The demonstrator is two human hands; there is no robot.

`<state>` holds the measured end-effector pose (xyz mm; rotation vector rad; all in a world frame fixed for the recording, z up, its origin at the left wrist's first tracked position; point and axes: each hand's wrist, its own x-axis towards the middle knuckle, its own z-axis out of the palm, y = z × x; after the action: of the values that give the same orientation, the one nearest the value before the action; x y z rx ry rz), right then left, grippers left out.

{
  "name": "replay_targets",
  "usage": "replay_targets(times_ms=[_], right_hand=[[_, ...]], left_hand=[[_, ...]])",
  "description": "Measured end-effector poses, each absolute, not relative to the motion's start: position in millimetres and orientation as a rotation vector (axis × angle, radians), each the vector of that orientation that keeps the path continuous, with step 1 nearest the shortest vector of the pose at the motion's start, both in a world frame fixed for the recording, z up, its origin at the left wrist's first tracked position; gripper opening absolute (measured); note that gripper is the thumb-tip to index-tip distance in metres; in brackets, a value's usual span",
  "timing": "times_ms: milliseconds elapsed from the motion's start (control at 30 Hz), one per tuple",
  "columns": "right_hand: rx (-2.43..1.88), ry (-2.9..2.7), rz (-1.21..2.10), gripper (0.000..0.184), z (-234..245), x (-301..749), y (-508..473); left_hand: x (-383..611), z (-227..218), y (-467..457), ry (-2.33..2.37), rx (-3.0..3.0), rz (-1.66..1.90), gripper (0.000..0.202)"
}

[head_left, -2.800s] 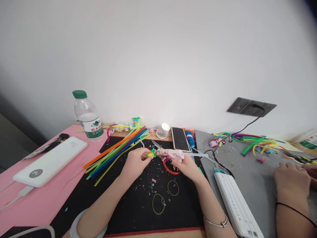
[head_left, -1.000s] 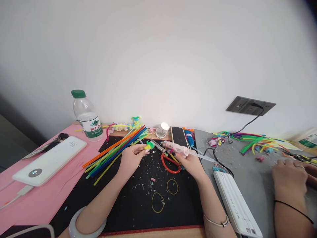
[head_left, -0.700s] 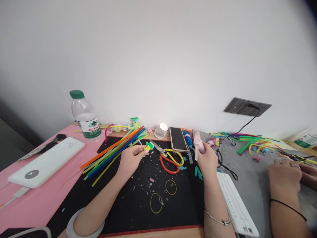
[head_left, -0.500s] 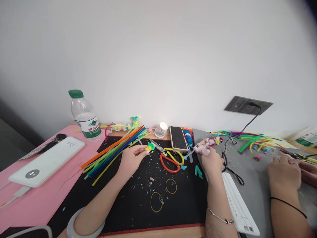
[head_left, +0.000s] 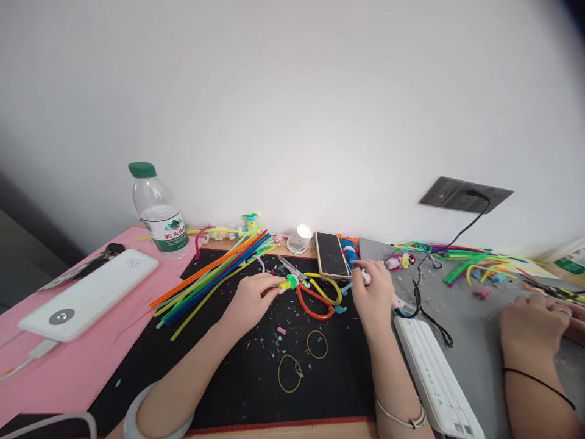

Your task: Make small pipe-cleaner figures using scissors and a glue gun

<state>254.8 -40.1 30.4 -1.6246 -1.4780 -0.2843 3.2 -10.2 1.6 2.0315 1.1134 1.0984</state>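
Observation:
My left hand (head_left: 252, 300) rests on the black mat (head_left: 237, 372), its fingers pinched on a small yellow-green craft piece (head_left: 289, 282). Beside that piece lie scissors with red and yellow handles (head_left: 316, 297). My right hand (head_left: 372, 294) hovers at the seam between the black mat and the grey mat, fingers stretched toward the phone (head_left: 329, 255) and holding nothing that I can see. The pink glue gun (head_left: 397, 300) lies just right of and partly under this hand, with its black cord (head_left: 423, 305) looping away.
A bundle of coloured sticks (head_left: 212, 274) lies left of my hands. Two rubber bands (head_left: 317, 344) sit on the mat. A water bottle (head_left: 158, 210), white power bank (head_left: 86, 296), lit candle (head_left: 301, 235) and white device (head_left: 434, 378) surround them. Another person's hands (head_left: 534, 323) work at right.
My right hand carried the glue gun from the craft piece over to the grey mat, set it down and drew back left. My left hand kept the craft piece and lowered it toward the scissors.

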Motion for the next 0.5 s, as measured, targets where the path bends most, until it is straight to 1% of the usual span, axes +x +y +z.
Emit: replay_targets(times_ms=[67,167,233,367,500], right_hand=[[-1.415,-1.664,-0.165,0.024,32.4,235.4,-42.9],[-1.225,-1.906,-0.008,0.03,31.0,209.9,-46.9],[-1.185,-1.994,0.044,0.031,26.5,198.9,-47.3],[-1.152,-2.041,0.038,0.03,17.3,191.9,-43.9],[-1.151,-2.052,0.031,0.024,15.5,192.9,-41.7]], left_hand=[[4.2,3.7,-11.5,1.069,2.062,1.052,0.02],[5.3,5.5,-12.4,1.008,2.108,0.997,0.022],[5.5,5.8,-12.4,0.992,2.129,0.984,0.023],[5.3,5.5,-12.7,0.984,2.147,0.972,0.023],[5.8,5.2,-13.2,0.962,2.15,0.948,0.023]])
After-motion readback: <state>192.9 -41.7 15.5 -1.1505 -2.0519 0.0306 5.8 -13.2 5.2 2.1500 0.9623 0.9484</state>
